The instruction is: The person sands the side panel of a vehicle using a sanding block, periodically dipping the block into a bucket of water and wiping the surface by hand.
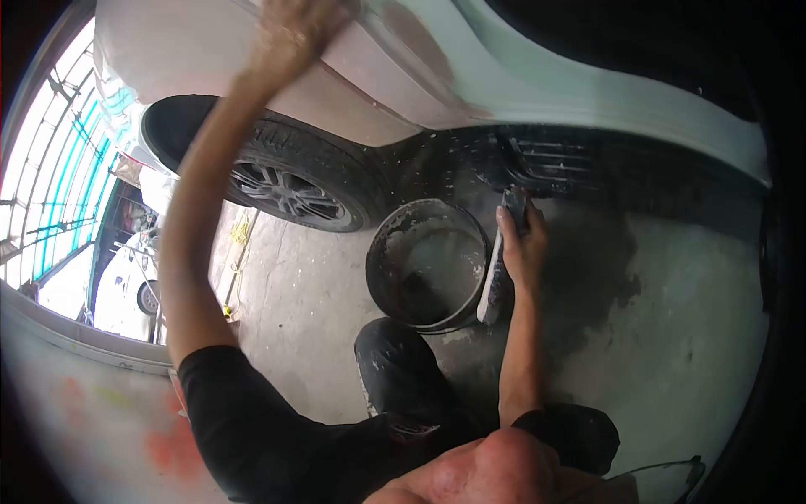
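Bucket (pixel 382 256) between block (pixel 494 296) and wheel (pixel 295 191); left forearm (pixel 200 197) partly hides wheel.

the top edge is cropping the car body (pixel 193 50) and clipping the left hand (pixel 298 38), whose fingers are blurring together. the left forearm (pixel 197 197) is covering part of the tyre (pixel 290 155). the right hand (pixel 526 245) is hiding part of a long block (pixel 494 290). something inside the bucket (pixel 386 262) is looking too murky to name.
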`<state>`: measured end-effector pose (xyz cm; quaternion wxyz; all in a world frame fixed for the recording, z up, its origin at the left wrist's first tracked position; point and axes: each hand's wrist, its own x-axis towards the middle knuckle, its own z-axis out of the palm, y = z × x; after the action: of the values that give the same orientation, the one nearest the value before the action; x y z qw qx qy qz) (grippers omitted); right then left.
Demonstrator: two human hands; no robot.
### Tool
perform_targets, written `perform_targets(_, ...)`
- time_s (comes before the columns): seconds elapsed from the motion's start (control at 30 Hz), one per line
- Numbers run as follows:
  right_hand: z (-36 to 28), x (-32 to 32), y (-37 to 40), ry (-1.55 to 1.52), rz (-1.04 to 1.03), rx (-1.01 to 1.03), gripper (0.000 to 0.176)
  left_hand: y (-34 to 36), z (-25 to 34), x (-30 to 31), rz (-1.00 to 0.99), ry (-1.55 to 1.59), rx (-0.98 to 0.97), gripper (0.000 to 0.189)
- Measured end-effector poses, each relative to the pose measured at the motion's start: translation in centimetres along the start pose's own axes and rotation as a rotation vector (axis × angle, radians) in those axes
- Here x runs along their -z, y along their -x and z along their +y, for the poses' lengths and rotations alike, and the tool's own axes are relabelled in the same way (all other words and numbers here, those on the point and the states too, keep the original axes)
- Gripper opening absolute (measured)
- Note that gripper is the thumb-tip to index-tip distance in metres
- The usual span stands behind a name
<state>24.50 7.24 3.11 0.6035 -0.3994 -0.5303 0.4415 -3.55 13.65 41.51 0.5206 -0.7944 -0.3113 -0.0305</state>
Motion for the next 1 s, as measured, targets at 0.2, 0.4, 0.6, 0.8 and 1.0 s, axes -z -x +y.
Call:
perform_targets(0.2,0.4,0.1,0.2,-0.036,0.035,0.001,0.065,0.3,3.4,-1.5,0.017,0.050,-0.290,0.031)
perform_targets(0.4,0.0,1.4,0.2,-0.053,0.061,-0.017,0.059,3.4,14.8,-6.8,-0.274,0.058,-0.261,0.048)
perform_targets(0.6,0.1,2.8,0.0,-0.055,0.080,-0.036,0.060,2.1,18.8,-7.7,-0.249,0.254,-0.222,0.048)
perform_targets(0.8,0.6,2.3,-0.4,-0.064,0.063,-0.047,0.061,1.3,9.6,-2.9,-0.123,0.104,-0.323,0.045)
perform_targets(1.0,0.4,1.2,-0.3,-0.048,0.010,-0.051,0.063,-0.2,-0.8,2.3,-0.195,-0.116,-0.203,0.045)
